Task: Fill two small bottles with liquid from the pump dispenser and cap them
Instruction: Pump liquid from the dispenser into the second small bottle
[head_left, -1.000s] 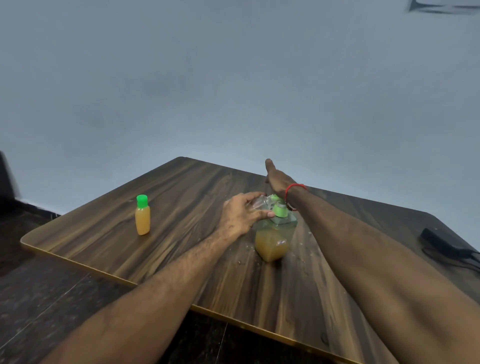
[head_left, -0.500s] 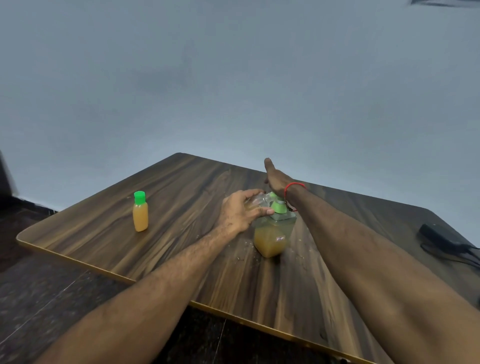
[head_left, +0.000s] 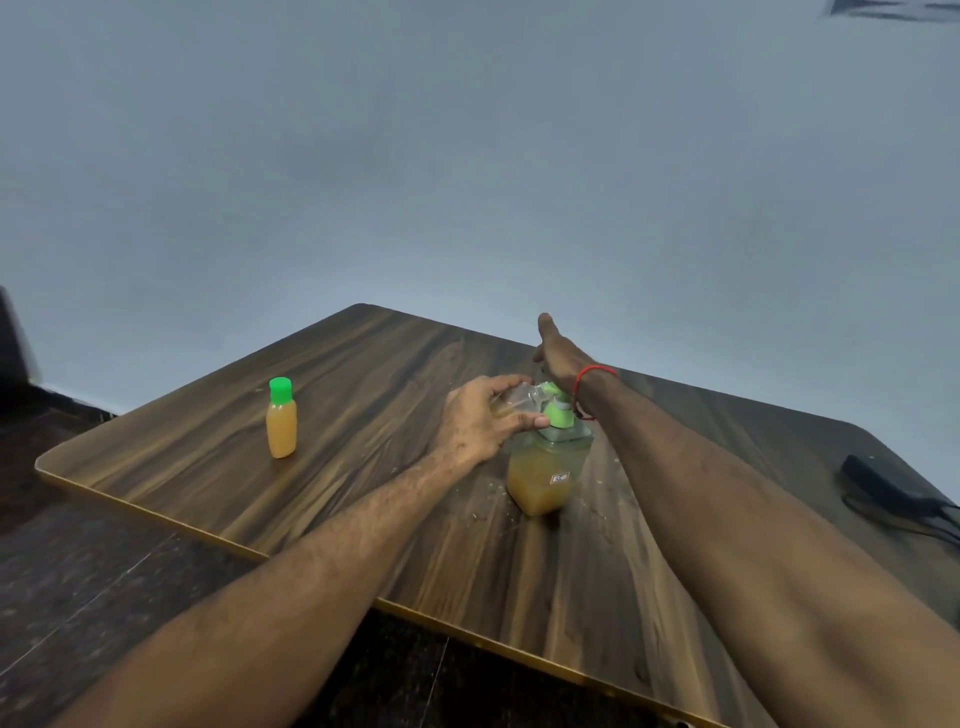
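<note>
A clear pump dispenser (head_left: 545, 478), partly filled with orange liquid and topped by a green pump head (head_left: 558, 413), stands mid-table. My left hand (head_left: 480, 421) grips a small clear uncapped bottle (head_left: 519, 400), tilted with its mouth at the pump spout; a little orange liquid shows inside it. My right hand (head_left: 558, 353) lies flat and stretched out beyond the dispenser, its wrist with a red thread right over the pump head. A second small bottle (head_left: 281, 423), full of orange liquid and closed with a green cap, stands upright to the left.
The dark wooden table (head_left: 363, 493) has droplets scattered around the dispenser's base. A black power adapter (head_left: 883, 480) with its cable lies at the right edge. A dark floor lies below the table's near edge and a plain wall behind.
Both hands and the bottles keep their places; only my head view has shifted slightly.
</note>
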